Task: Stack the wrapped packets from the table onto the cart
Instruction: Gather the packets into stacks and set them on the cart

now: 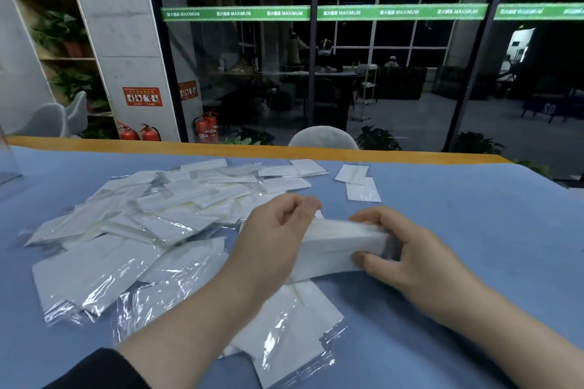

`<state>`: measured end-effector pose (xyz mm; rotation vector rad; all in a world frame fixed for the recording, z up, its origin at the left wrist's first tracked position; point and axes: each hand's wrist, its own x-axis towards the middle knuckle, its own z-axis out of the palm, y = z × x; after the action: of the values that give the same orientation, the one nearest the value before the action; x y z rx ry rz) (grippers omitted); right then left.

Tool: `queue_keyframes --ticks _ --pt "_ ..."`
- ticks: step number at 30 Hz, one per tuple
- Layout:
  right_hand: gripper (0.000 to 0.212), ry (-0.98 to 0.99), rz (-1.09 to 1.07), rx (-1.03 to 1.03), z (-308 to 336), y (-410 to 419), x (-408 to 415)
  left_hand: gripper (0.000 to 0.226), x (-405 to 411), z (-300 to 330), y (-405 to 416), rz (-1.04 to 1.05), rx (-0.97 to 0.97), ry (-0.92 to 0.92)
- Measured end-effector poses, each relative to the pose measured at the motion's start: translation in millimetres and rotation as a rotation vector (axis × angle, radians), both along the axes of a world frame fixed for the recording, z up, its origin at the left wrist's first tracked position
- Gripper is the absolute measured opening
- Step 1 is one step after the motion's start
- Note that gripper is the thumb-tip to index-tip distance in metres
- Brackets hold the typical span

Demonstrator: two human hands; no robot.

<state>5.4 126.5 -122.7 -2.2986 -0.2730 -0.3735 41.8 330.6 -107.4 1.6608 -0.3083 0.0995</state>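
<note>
A bundle of packets (339,246), apparently several, is gripped endwise by left hand (273,240) and right hand (407,253), right of the loose pile (142,218).

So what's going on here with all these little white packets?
A person is gathering wrapped packets at a blue table. Both hands hold a small bundle of them just above the tabletop: the left hand grips one end, the right hand the other. A loose pile of packets lies to the left, with a few more scattered behind. No cart is in view.
</note>
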Motion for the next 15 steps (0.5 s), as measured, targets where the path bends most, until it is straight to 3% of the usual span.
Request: queue_keyframes --ticks 3,8,12,15 --pt "0.050 -0.026 0.024 0.092 2 5 -4 0.020 2 1 1 0.010 -0.058 -0.068" --pt "0.046 0.106 0.045 -0.026 -2 7 -3 0.032 1 -4 2 -0.096 0.254 -0.008" --pt "0.038 0.004 0.012 0.024 4 11 -8 0.020 3 5 12 -0.149 0.225 -0.077" --pt "0.040 -0.098 -0.066 0.091 9 11 -9 0.033 11 8 22 -0.147 0.329 -0.112"
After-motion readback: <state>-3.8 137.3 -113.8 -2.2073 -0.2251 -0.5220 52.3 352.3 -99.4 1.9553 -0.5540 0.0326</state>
